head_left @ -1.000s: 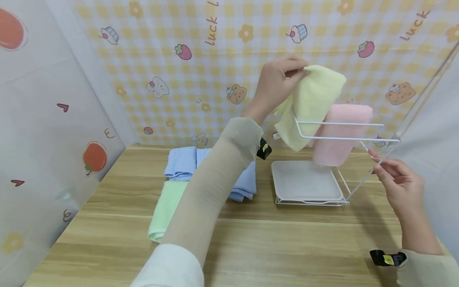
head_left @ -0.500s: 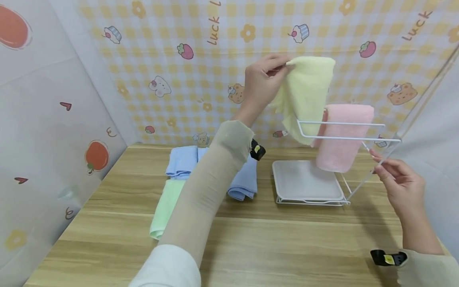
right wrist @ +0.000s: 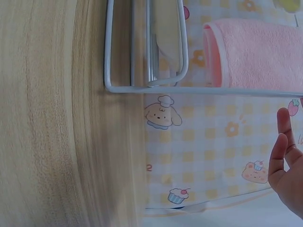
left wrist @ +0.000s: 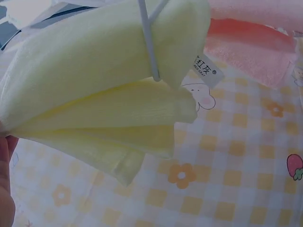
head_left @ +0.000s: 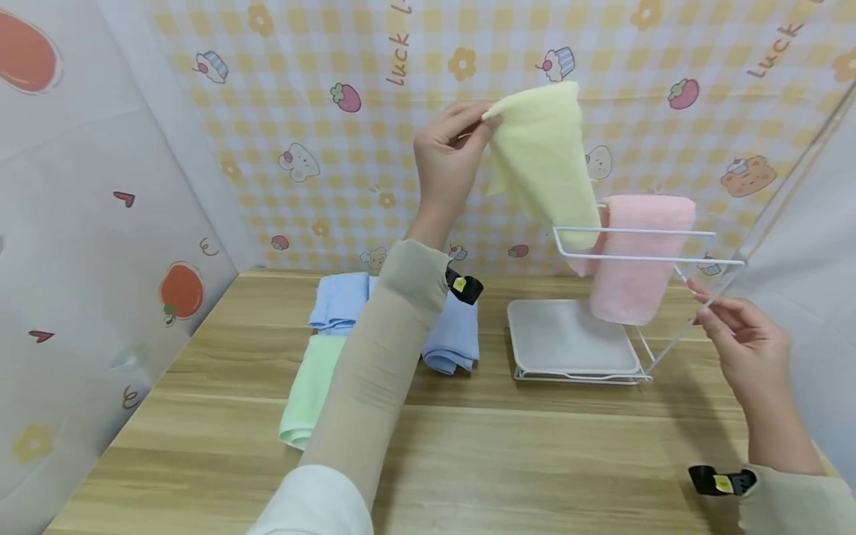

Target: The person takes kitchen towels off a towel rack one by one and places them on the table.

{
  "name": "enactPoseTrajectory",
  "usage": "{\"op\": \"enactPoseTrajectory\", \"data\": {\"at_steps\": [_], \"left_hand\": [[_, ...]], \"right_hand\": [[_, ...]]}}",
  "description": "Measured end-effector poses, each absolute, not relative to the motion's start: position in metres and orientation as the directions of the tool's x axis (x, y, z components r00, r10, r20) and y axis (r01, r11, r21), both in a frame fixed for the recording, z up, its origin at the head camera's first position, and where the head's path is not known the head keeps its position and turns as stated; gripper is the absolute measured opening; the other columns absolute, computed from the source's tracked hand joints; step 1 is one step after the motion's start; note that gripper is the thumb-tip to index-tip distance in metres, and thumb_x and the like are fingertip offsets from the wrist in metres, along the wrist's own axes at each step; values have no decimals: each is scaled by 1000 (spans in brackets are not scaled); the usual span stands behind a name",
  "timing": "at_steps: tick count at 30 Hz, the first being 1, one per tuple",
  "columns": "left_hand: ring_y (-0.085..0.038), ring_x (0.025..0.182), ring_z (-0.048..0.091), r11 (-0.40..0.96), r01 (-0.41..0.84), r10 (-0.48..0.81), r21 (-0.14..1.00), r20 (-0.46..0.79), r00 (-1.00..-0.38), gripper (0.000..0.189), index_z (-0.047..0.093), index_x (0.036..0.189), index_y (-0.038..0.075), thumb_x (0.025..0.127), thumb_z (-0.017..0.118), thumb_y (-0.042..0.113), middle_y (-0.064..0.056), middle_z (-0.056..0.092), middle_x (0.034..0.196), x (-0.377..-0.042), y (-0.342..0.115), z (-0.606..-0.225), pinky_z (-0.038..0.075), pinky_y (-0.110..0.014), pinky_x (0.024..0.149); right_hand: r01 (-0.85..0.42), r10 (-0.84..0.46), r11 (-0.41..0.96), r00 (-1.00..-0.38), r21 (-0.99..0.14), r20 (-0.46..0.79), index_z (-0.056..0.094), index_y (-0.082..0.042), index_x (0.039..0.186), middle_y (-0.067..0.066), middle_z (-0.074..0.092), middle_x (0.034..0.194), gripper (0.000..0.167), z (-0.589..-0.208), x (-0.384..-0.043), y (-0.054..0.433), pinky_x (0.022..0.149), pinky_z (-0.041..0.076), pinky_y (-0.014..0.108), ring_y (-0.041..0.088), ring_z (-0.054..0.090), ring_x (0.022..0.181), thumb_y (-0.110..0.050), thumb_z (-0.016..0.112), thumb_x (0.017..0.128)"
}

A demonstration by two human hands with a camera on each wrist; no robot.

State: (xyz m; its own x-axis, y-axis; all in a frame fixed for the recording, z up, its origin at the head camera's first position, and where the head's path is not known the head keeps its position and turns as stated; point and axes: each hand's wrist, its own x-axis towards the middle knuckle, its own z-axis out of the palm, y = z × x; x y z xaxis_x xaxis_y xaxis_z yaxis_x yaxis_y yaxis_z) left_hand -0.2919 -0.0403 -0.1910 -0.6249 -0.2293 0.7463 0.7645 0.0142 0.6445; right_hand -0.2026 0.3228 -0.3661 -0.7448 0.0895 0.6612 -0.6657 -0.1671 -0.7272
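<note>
My left hand pinches one corner of a pale yellow towel above the left end of a white wire rack. The towel's lower end hangs behind the rack's front rails; in the left wrist view its layers fan out below a rack wire. A pink towel hangs folded over the rack's back bar, apart from my hands. My right hand holds the rack's right side wire between thumb and fingers. In the right wrist view that hand shows at the right edge, partly cut off.
A white tray sits in the rack's base. To the left, blue towels and a green towel lie folded on the wooden table, partly hidden by my left forearm. A patterned cloth hangs behind.
My left hand has moved left, drawing the yellow towel left and up, away from the pink one. The pink towel's front hangs slightly lower. My right hand stays on the rack.
</note>
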Motion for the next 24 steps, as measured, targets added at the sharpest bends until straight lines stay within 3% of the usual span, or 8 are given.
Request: {"op": "enactPoseTrajectory", "data": {"at_steps": [4, 9, 13, 20, 24], "left_hand": [[-14, 86, 70, -13, 759, -331, 651, 714, -617, 19, 74, 102, -9, 84, 75, -4, -21, 72, 105, -290, -52, -199, 59, -24, 78], [-11, 81, 69, -45, 794, -419, 606, 710, -566, 18, 72, 100, -13, 84, 74, -5, -25, 72, 102, -283, -68, -197, 58, -24, 73], [-11, 80, 69, -53, 810, -426, 583, 720, -547, 18, 72, 100, -14, 84, 74, -6, -25, 72, 102, -277, -80, -196, 59, -28, 78], [-7, 74, 66, 13, 807, -435, 591, 730, -527, 16, 73, 96, -14, 83, 76, -6, -24, 73, 95, -271, -98, -205, 56, -20, 69], [-8, 73, 65, 42, 786, -394, 616, 733, -554, 14, 74, 95, -12, 83, 76, -5, -22, 74, 94, -265, -105, -212, 54, -19, 66]], "right_hand": [[-658, 88, -154, -752, -737, 653, 63, 18, 99, 10, 74, 114, 20, -368, -203, 320, 80, 56, 15, 11, 73, 101, 27, 49, 88], [-688, 75, -235, -717, -687, 693, 63, 20, 99, 15, 74, 113, 23, -370, -207, 322, 79, 57, 17, 16, 73, 102, 30, 46, 87], [-699, 70, -265, -701, -664, 710, 62, 22, 99, 17, 73, 112, 23, -370, -209, 324, 79, 57, 17, 17, 73, 101, 31, 45, 86], [-698, 57, -256, -702, -669, 710, 61, 23, 100, 17, 73, 113, 23, -370, -207, 324, 77, 57, 16, 17, 73, 101, 31, 45, 87], [-704, 60, -256, -695, -662, 717, 60, 24, 101, 17, 74, 112, 22, -370, -207, 323, 77, 57, 16, 18, 72, 104, 31, 45, 87]]}}
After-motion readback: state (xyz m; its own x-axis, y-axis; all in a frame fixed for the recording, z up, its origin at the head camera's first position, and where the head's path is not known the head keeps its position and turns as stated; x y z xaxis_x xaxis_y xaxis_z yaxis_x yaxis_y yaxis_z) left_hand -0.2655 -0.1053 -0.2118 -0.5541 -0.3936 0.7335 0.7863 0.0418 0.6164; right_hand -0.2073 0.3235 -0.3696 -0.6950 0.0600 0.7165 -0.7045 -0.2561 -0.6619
